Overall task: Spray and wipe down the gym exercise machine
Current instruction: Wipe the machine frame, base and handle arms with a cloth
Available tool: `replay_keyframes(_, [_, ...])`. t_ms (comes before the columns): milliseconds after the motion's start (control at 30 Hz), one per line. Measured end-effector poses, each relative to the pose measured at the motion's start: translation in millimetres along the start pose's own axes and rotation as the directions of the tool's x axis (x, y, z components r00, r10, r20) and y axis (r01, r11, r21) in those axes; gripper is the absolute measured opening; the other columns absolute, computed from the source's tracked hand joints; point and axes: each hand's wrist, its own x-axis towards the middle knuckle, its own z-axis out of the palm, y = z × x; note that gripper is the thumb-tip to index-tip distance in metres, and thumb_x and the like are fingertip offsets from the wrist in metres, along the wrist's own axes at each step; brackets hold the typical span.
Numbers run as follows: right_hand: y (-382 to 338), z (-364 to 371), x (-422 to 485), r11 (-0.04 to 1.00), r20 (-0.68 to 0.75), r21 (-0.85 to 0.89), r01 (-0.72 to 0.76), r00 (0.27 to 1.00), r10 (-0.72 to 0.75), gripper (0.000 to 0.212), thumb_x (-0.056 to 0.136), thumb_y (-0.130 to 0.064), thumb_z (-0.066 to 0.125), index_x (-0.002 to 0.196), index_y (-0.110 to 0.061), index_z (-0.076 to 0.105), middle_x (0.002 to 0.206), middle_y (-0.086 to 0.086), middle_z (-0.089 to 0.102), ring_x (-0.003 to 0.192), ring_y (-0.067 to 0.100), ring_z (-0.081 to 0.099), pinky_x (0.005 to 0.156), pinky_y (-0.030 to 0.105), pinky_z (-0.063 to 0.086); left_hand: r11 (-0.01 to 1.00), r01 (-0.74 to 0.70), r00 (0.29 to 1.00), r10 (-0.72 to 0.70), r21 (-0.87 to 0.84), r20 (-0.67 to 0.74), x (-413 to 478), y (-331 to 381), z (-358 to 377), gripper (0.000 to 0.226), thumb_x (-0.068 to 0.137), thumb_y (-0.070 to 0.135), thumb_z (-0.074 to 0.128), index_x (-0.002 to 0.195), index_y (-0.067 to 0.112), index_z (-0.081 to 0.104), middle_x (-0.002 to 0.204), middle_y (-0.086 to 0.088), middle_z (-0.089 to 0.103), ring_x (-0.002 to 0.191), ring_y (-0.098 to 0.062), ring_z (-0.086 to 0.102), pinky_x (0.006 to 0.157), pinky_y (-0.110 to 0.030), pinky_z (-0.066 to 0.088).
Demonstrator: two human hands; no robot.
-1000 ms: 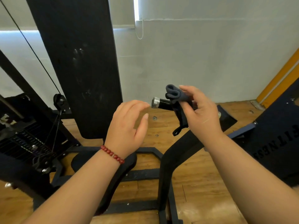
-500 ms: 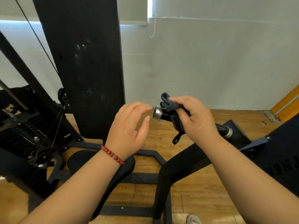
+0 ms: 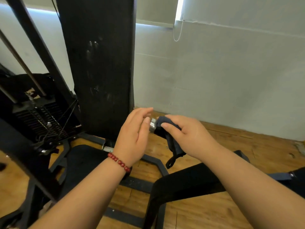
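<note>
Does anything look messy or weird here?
Yes. The tall black pad has pale smudges, like finger marks, high and low on its face. The right hand holds the cloth on the handle, not there.

place: gym | signs: weight stack (image 3: 41,119), cable (image 3: 69,113), tall black pad (image 3: 102,63), wooden floor (image 3: 239,146)

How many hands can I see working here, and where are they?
2. The left hand is open beside the machine's metal-capped handle; the right hand grips a dark cloth wrapped over it. Neither is hidden.
</note>
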Motion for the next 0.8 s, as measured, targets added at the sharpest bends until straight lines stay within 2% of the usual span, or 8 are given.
replay_keyframes(67, [6,-9,-5,0.999,0.034,-0.052,0.000,0.999,0.002,0.020,0.100,-0.030,0.049,0.096,-0.049,0.057,0.074,-0.027,0.060,0.082,-0.011,0.056,0.068,0.005,0.039,0.999,0.037,0.999,-0.037,-0.029,0.013,0,2,3,0.037,0.102,0.029,0.032,0.132,0.023,0.051,0.118,0.017,0.053,0.114,0.010,0.049,0.094,-0.003,0.036])
replay_keyframes(133, [11,-17,-10,0.996,0.054,-0.086,-0.003,0.999,0.007,0.024,0.099,-0.029,0.051,0.110,-0.049,0.058,0.083,-0.028,0.062,0.089,-0.013,0.056,0.070,0.005,0.039,0.996,0.070,0.995,-0.067,-0.051,0.070,0,4,9,0.037,0.104,0.026,0.032,0.136,0.021,0.050,0.122,0.017,0.054,0.115,0.016,0.046,0.094,-0.001,0.034])
replay_keyframes(233, [8,-14,-3,0.998,0.069,-0.058,-0.029,0.997,0.033,0.022,0.100,-0.031,0.050,0.110,-0.048,0.058,0.087,-0.027,0.063,0.086,-0.013,0.056,0.067,0.005,0.039,0.985,0.135,0.982,-0.119,-0.103,0.149,-3,5,17,0.035,0.105,0.024,0.033,0.138,0.032,0.041,0.127,0.022,0.050,0.117,0.022,0.041,0.095,0.001,0.031])
replay_keyframes(333, [2,-6,12,0.998,0.088,-0.010,-0.057,0.994,0.058,0.019,0.100,-0.033,0.049,0.111,-0.044,0.061,0.087,-0.026,0.062,0.083,-0.012,0.056,0.069,0.007,0.039,0.977,0.173,0.975,-0.152,-0.122,0.163,-5,2,18,0.035,0.104,0.028,0.032,0.137,0.038,0.038,0.134,0.020,0.048,0.124,0.017,0.039,0.099,0.000,0.030])
replay_keyframes(433, [8,-18,7,0.992,0.123,-0.001,-0.124,0.985,0.123,0.022,0.099,-0.032,0.051,0.081,-0.043,0.059,0.068,-0.029,0.061,0.069,-0.011,0.056,0.061,0.010,0.038,0.975,0.180,0.971,-0.154,-0.134,0.185,-5,1,14,0.037,0.104,0.029,0.032,0.140,0.040,0.036,0.140,0.018,0.045,0.131,0.011,0.037,0.102,-0.002,0.029])
replay_keyframes(533, [21,-37,-15,0.978,0.142,-0.061,-0.199,0.968,0.206,0.026,0.099,-0.031,0.052,0.075,-0.035,0.062,0.067,-0.023,0.063,0.067,-0.003,0.057,0.059,0.009,0.041,0.965,0.197,0.965,-0.161,-0.170,0.206,-6,4,14,0.038,0.105,0.025,0.033,0.140,0.040,0.034,0.140,0.021,0.042,0.131,0.010,0.036,0.102,0.000,0.027])
replay_keyframes(633, [14,-33,-10,0.979,0.142,-0.099,-0.177,0.971,0.190,0.024,0.100,-0.032,0.050,0.079,-0.035,0.061,0.066,-0.022,0.062,0.068,-0.005,0.057,0.059,0.007,0.039,0.958,0.202,0.967,-0.162,-0.202,0.197,-6,5,14,0.040,0.105,0.024,0.033,0.143,0.036,0.035,0.142,0.019,0.043,0.132,0.011,0.036,0.101,0.000,0.027])
replay_keyframes(800, [-4,-11,11,0.992,0.078,-0.089,-0.086,0.993,0.093,0.022,0.100,-0.031,0.051,0.115,-0.036,0.066,0.090,-0.023,0.065,0.086,-0.009,0.058,0.069,0.007,0.040,0.956,0.214,0.960,-0.168,-0.200,0.224,-6,2,11,0.039,0.105,0.027,0.033,0.142,0.040,0.035,0.140,0.022,0.042,0.127,0.020,0.034,0.097,0.002,0.028])
